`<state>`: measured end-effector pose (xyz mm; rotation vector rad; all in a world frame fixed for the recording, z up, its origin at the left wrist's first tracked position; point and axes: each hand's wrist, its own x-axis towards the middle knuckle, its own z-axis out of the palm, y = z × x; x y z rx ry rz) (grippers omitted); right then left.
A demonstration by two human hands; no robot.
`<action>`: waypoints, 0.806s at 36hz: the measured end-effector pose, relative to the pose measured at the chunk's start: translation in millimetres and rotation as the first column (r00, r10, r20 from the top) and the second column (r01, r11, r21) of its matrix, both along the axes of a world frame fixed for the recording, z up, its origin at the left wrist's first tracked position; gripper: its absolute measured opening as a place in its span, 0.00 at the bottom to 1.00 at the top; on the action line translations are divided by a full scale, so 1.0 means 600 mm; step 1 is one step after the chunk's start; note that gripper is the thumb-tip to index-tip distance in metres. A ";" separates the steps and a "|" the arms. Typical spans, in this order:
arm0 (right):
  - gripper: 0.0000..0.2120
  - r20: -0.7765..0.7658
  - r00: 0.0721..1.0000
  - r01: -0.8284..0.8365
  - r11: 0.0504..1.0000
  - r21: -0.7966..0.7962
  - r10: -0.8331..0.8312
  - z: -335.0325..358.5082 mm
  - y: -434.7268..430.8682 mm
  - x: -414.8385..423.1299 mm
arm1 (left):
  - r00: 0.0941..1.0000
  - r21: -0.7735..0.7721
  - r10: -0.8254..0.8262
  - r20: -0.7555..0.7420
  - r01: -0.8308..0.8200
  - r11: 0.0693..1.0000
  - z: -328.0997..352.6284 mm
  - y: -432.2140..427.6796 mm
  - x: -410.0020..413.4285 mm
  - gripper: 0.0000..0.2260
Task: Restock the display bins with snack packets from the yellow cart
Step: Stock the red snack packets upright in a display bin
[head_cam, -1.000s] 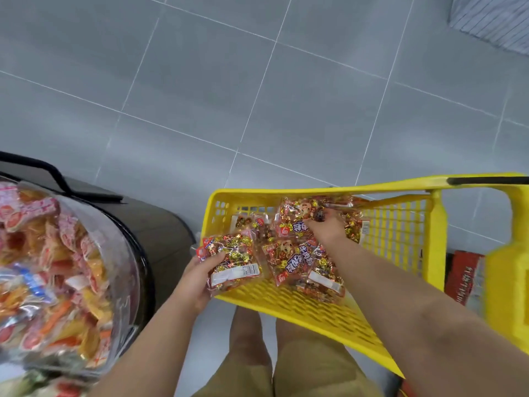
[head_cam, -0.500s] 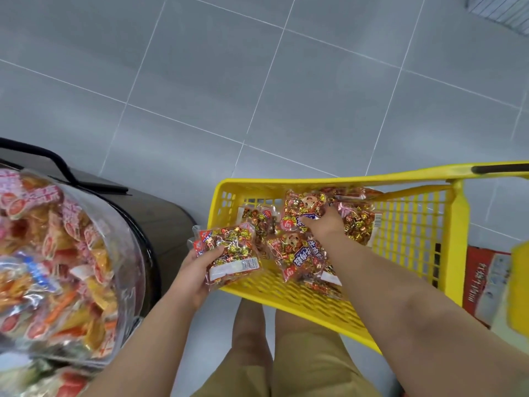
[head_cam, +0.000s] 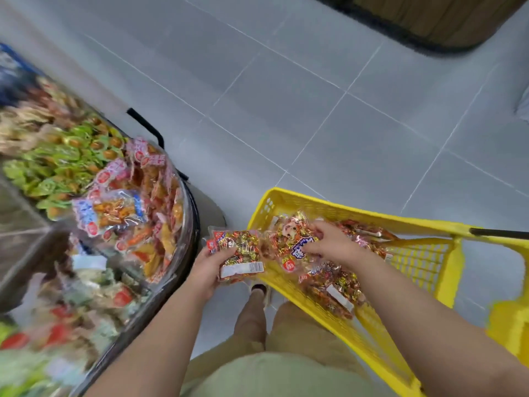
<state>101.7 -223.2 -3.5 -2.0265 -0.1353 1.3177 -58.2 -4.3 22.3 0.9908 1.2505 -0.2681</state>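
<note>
My left hand (head_cam: 206, 270) grips a clear snack packet (head_cam: 239, 255) full of red and gold sweets, held just left of the yellow cart (head_cam: 380, 335). Over the cart's near corner, my right hand (head_cam: 333, 247) pinches a second packet (head_cam: 290, 243) of the same kind. More such packets (head_cam: 333, 289) lie in the cart under and behind that hand. The round display bins (head_cam: 187, 222) stand to the left, heaped with orange, red and green packets.
Grey tiled floor (head_cam: 286, 110) stretches beyond the cart and bins. A black handle (head_cam: 144, 124) sticks out behind the bins. A dark-edged wooden unit (head_cam: 429, 21) stands at the top right. My legs and shoe (head_cam: 257, 290) are below, between bins and cart.
The view has swung left and tilted, so much more of the display bins shows. My right hand has lifted a packet toward the cart's near-left corner. My left hand keeps its packet.
</note>
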 end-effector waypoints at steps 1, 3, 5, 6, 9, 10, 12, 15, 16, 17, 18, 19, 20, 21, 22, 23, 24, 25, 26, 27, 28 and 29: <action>0.27 0.021 0.999 -0.037 0.999 0.012 0.037 0.015 0.011 0.004 | 0.999 0.017 0.033 0.013 -0.033 0.999 0.009 0.003 -0.011 0.11; 0.25 0.080 0.994 -0.076 0.996 0.037 0.073 0.045 0.039 0.012 | 0.993 0.041 0.109 0.045 -0.111 0.993 0.028 0.010 -0.035 0.08; 0.20 0.129 0.991 -0.052 0.994 0.094 0.040 0.074 0.074 0.015 | 0.978 0.059 0.193 0.078 -0.197 0.979 0.047 0.019 -0.057 0.07; 0.18 0.165 0.986 -0.044 0.991 0.126 0.022 0.088 0.094 0.014 | 0.968 0.068 0.233 0.094 -0.240 0.969 0.057 0.025 -0.069 0.07; 0.18 0.290 0.957 -0.036 0.979 0.201 -0.025 0.130 0.162 -0.001 | 0.931 0.093 0.334 0.147 -0.349 0.932 0.085 0.047 -0.103 0.06; 0.20 0.311 0.950 -0.032 0.972 0.234 -0.044 0.144 0.186 -0.009 | 0.917 0.104 0.363 0.167 -0.383 0.918 0.095 0.058 -0.115 0.06; 0.19 0.299 0.952 -0.029 0.953 0.303 -0.066 0.165 0.233 -0.028 | 0.879 0.124 0.428 0.210 -0.458 0.880 0.114 0.082 -0.140 0.06; 0.18 0.161 0.984 0.011 0.928 0.373 -0.077 0.187 0.305 -0.069 | 0.803 0.114 0.524 0.283 -0.571 0.813 0.140 0.127 -0.187 0.07; 0.18 0.124 0.990 0.013 0.920 0.391 -0.067 0.192 0.329 -0.087 | 0.783 0.108 0.544 0.301 -0.595 0.797 0.147 0.143 -0.206 0.06; 0.19 0.113 0.993 -0.006 0.914 0.405 -0.043 0.195 0.352 -0.106 | 0.769 0.107 0.555 0.317 -0.611 0.784 0.153 0.160 -0.227 0.04; 0.19 0.116 0.993 -0.035 0.910 0.414 -0.014 0.197 0.375 -0.127 | 0.754 0.106 0.566 0.333 -0.626 0.772 0.158 0.177 -0.250 0.03; 0.19 0.125 0.992 -0.065 0.906 0.418 0.013 0.198 0.396 -0.149 | 0.738 0.110 0.577 0.350 -0.644 0.757 0.163 0.195 -0.275 0.03; 0.19 0.138 0.990 -0.089 0.903 0.421 0.033 0.197 0.415 -0.171 | 0.721 0.119 0.587 0.368 -0.663 0.740 0.169 0.212 -0.300 0.04; 0.19 0.158 0.986 -0.118 0.900 0.420 0.056 0.195 0.434 -0.194 | 0.708 0.132 0.593 0.383 -0.677 0.724 0.174 0.230 -0.328 0.06; 0.18 0.182 0.980 -0.149 0.898 0.414 0.079 0.194 0.451 -0.218 | 0.702 0.144 0.596 0.391 -0.686 0.713 0.180 0.247 -0.357 0.07; 0.18 0.211 0.972 -0.183 0.898 0.399 0.104 0.193 0.468 -0.242 | 0.697 0.155 0.599 0.395 -0.693 0.704 0.185 0.265 -0.388 0.09; 0.18 0.234 0.965 -0.206 0.901 0.381 0.122 0.192 0.484 -0.265 | 0.693 0.164 0.602 0.397 -0.699 0.696 0.189 0.282 -0.419 0.10; 0.19 0.247 0.960 -0.217 0.907 0.361 0.131 0.191 0.500 -0.287 | 0.691 0.171 0.602 0.400 -0.702 0.691 0.193 0.298 -0.450 0.12; 0.20 0.248 0.960 -0.218 0.911 0.351 0.134 0.189 0.514 -0.310 | 0.691 0.178 0.601 0.402 -0.703 0.689 0.197 0.314 -0.481 0.13; 0.20 0.240 0.962 -0.213 0.911 0.352 0.132 0.184 0.529 -0.329 | 0.692 0.188 0.596 0.407 -0.702 0.687 0.200 0.330 -0.511 0.14; 0.18 0.223 0.966 -0.204 0.908 0.365 0.127 0.181 0.542 -0.349 | 0.692 0.200 0.591 0.414 -0.703 0.683 0.203 0.346 -0.540 0.15; 0.17 0.204 0.971 -0.193 0.904 0.382 0.121 0.178 0.555 -0.369 | 0.688 0.212 0.589 0.424 -0.707 0.675 0.206 0.361 -0.568 0.15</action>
